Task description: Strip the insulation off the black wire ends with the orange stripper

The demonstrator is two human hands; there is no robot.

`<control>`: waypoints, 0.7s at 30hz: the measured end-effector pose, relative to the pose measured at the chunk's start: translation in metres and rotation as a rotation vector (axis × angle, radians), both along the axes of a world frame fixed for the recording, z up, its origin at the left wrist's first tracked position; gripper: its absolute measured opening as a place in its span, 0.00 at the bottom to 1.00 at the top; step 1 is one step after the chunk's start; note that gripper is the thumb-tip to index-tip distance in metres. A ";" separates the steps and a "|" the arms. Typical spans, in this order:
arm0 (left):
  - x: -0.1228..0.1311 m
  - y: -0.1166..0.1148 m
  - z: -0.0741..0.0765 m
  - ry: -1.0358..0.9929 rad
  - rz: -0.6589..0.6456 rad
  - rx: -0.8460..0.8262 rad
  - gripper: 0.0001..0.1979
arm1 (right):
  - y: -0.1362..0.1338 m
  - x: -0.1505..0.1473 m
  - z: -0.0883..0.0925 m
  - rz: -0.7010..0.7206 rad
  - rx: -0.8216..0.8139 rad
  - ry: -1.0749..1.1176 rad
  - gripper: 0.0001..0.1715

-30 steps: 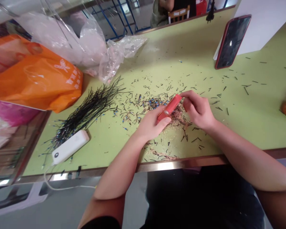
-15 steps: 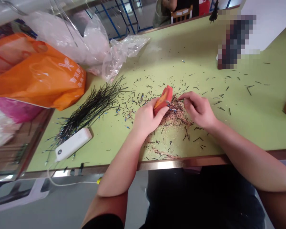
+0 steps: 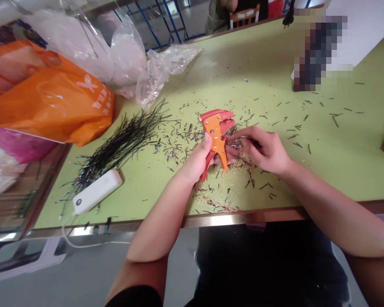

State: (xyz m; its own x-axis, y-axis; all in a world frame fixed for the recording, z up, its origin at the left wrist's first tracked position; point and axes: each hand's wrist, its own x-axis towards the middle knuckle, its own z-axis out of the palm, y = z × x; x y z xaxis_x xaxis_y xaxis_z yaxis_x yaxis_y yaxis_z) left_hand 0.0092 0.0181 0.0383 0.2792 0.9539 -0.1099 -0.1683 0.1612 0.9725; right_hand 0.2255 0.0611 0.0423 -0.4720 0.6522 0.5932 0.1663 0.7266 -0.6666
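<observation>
Desk: I see a pale green desk (image 3: 339,166) with a metal-trimmed near edge; a person sits there, both bare forearms reaching in over that edge.
Orange bag: a bulky plastic bag (image 3: 51,98) with white printing slumps across the desk's left edge.
Clear plastic: crumpled see-through wrapping (image 3: 128,53) lies toward the far left corner.
White panel: a plain upright sheet (image 3: 368,34) stands toward the far right corner.
Black wires: a loose bundle (image 3: 121,140) slants from the near left corner toward the desk's middle.
Right hand: this hand (image 3: 265,149) has its forefinger stretched toward the tool's middle, thumb tip close beneath; whether they pinch anything or touch the tool, I cannot tell.
Left hand: this hand (image 3: 198,160) is wrapped around the tool, thumb across its front, fingertips curled out behind the handles.
Orange-and-red hand tool: the plier-like tool (image 3: 215,136) is held nose up, above the desk between its middle and near edge.
White block: a rounded, corded slab (image 3: 97,189) lies beside the wires, by the near left corner.
Copper strands: a tangled heap (image 3: 245,157) lies beneath the hands.
Clippings: short black bits (image 3: 267,185) are strewn all around.
</observation>
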 end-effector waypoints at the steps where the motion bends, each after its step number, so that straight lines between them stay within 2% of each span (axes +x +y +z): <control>1: 0.000 -0.001 -0.002 0.014 -0.009 0.013 0.47 | 0.000 0.000 0.000 0.052 0.045 0.008 0.15; 3: 0.000 -0.002 -0.006 0.046 -0.029 0.033 0.46 | -0.001 -0.001 -0.001 0.150 0.133 0.007 0.16; 5: -0.001 -0.002 -0.010 0.058 -0.044 0.047 0.46 | -0.001 -0.001 -0.002 0.168 0.179 -0.025 0.17; 10: -0.004 0.000 -0.006 0.014 -0.091 0.019 0.47 | 0.001 0.002 -0.003 -0.117 0.081 -0.036 0.16; 13: -0.005 0.001 -0.003 -0.034 -0.176 0.005 0.48 | -0.002 0.003 -0.002 -0.060 0.040 0.053 0.14; 16: -0.005 0.002 -0.007 -0.059 -0.220 0.003 0.47 | -0.006 0.002 -0.002 -0.025 0.054 0.058 0.11; 21: -0.004 0.001 -0.018 -0.007 -0.126 0.033 0.48 | -0.010 -0.003 0.000 -0.125 0.253 -0.108 0.05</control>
